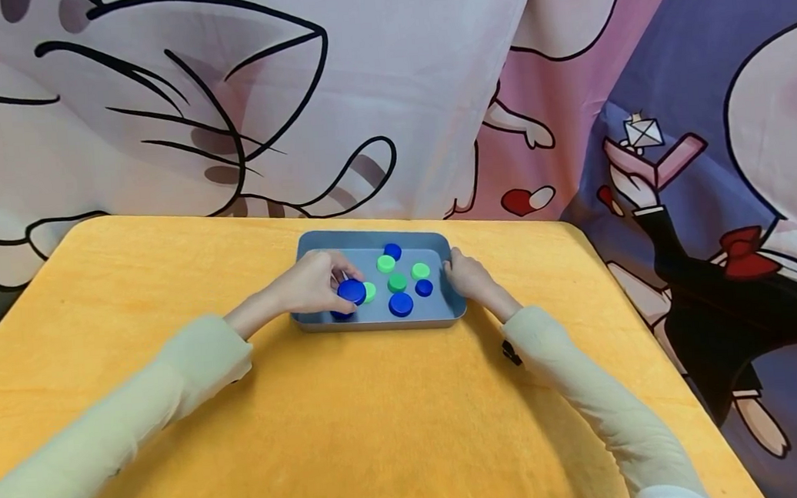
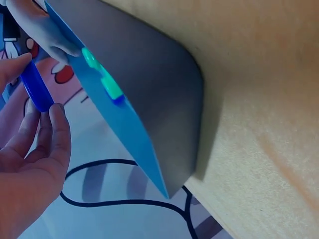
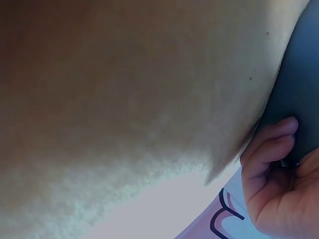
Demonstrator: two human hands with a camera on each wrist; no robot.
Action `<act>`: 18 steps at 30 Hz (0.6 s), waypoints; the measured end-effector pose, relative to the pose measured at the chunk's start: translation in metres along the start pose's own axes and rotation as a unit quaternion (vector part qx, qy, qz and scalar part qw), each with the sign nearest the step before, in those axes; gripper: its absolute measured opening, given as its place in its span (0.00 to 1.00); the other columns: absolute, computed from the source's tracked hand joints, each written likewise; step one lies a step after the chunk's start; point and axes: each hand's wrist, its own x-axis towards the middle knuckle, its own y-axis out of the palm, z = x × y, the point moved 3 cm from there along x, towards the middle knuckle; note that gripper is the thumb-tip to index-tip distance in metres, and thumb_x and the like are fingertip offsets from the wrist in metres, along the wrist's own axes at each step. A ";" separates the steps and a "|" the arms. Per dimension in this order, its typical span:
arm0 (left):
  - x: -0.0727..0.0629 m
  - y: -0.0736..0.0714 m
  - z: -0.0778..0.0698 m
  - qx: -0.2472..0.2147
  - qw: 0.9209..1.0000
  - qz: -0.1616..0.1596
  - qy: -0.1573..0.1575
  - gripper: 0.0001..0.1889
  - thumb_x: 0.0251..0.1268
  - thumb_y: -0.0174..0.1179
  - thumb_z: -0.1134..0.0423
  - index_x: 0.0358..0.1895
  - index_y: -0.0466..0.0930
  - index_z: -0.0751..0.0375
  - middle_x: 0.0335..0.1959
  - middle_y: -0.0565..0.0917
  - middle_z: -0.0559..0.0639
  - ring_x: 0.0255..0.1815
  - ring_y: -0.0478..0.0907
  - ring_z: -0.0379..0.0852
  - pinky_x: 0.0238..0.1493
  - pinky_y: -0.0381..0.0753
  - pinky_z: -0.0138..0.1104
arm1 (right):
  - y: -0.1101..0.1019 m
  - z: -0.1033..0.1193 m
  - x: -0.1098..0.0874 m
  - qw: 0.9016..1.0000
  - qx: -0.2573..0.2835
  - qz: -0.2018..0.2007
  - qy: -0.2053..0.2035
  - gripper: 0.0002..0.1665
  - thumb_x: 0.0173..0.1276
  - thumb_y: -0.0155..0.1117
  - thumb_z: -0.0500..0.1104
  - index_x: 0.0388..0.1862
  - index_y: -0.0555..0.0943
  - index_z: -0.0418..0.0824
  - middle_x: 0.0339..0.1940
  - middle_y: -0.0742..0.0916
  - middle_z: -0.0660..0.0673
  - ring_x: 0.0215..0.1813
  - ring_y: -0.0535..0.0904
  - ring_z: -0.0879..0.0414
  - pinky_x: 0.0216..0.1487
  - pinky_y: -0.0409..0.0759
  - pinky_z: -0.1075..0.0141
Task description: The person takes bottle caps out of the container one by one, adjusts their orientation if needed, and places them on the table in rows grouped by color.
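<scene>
Blue plastic, ridged along its edge, made up the round screw cap (image 1: 351, 292) that the left hand (image 1: 312, 282) pinched between thumb and fingers, above the left part of a grey-blue rectangular tray (image 1: 390, 325). Seen from the left wrist, this cap was apart from the tray wall. At the tray's right end, the right hand (image 1: 471, 276) gripped the rim with curled fingers, though the dim right wrist view made it hard to say how far the fingertips reached.

Inside, a small blue cap (image 1: 392, 251) lay by the far wall, just beyond a light-green cap (image 1: 386, 264). A darker green cap (image 1: 397, 282) sat in the middle, a large blue cap (image 1: 401, 304) nearer. Under the left hand, another blue cap (image 1: 342, 315) showed only in part. The tray rested on the far part of a yellow-covered table (image 1: 355, 422), before a cartoon-cat backdrop (image 1: 429, 85).
</scene>
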 end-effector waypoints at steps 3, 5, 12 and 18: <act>-0.004 0.002 -0.006 -0.001 1.000 0.007 -0.001 0.21 0.45 0.74 0.64 0.46 0.84 0.65 0.42 0.84 0.55 0.41 0.78 0.48 0.47 0.83 0.44 | 0.001 -0.001 0.001 1.000 0.003 0.002 0.000 0.25 0.79 0.38 0.48 0.64 0.62 0.30 0.40 0.79 0.36 0.39 0.77 0.47 0.38 0.77 0.61; -0.006 0.003 -0.009 0.000 1.000 0.009 0.000 0.21 0.45 0.74 0.63 0.46 0.84 0.64 0.42 0.83 0.54 0.40 0.78 0.47 0.47 0.83 0.42 | 0.001 -0.001 0.002 1.000 0.000 0.002 -0.001 0.25 0.79 0.38 0.48 0.63 0.62 0.30 0.39 0.79 0.36 0.39 0.77 0.47 0.37 0.76 0.61; -0.018 0.008 -0.014 0.014 1.000 0.006 0.018 0.20 0.44 0.75 0.61 0.44 0.85 0.62 0.40 0.83 0.53 0.36 0.78 0.44 0.41 0.82 0.36 | 0.003 -0.002 0.003 1.000 0.000 0.001 -0.005 0.25 0.79 0.38 0.48 0.64 0.62 0.30 0.41 0.80 0.35 0.39 0.77 0.47 0.38 0.78 0.61; -0.032 0.012 -0.019 0.015 1.000 0.012 0.021 0.18 0.43 0.75 0.63 0.42 0.86 0.62 0.38 0.82 0.50 0.35 0.76 0.42 0.38 0.79 0.31 | 0.002 -0.002 0.002 1.000 0.004 0.002 -0.003 0.25 0.79 0.38 0.47 0.64 0.61 0.30 0.41 0.79 0.35 0.39 0.77 0.47 0.37 0.77 0.62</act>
